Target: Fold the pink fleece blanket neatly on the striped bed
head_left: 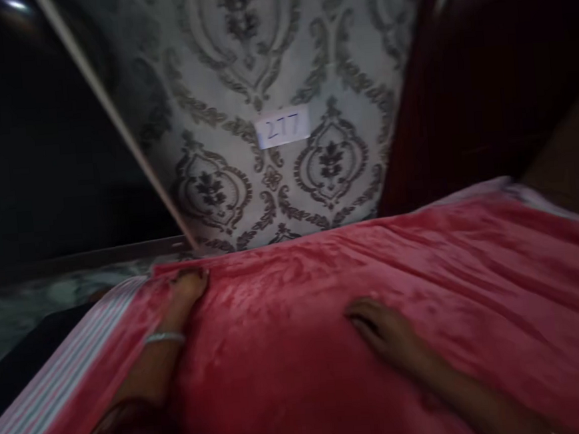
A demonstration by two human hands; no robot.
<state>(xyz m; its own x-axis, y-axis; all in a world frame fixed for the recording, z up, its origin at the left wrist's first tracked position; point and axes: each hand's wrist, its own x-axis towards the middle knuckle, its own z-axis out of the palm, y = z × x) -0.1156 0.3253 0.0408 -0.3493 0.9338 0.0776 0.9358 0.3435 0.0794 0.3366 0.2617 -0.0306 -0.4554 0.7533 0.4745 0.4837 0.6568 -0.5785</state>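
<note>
A plush red blanket (280, 351) is spread in front of me, with soft folds running across its right side. My left hand (192, 283) is at its far left corner, fingers curled down onto the cloth and closed on it near the edge; a light bracelet circles that wrist. Over the middle right of the blanket is my right hand (383, 326), palm down, its fingers loosely bent and the thumb apart from them, holding nothing visible. Whether it touches the cloth is hard to tell in the dim light. Under the blanket's left side a striped sheet (87, 350) shows.
A patterned wall (267, 58) with a paper label (282, 126) marked 277 rises behind the far edge. Dark red furniture (442, 118) stands at the right. A dark panel (53, 142) with a pale edge strip is at the left, above greenish mottled flooring (40, 300).
</note>
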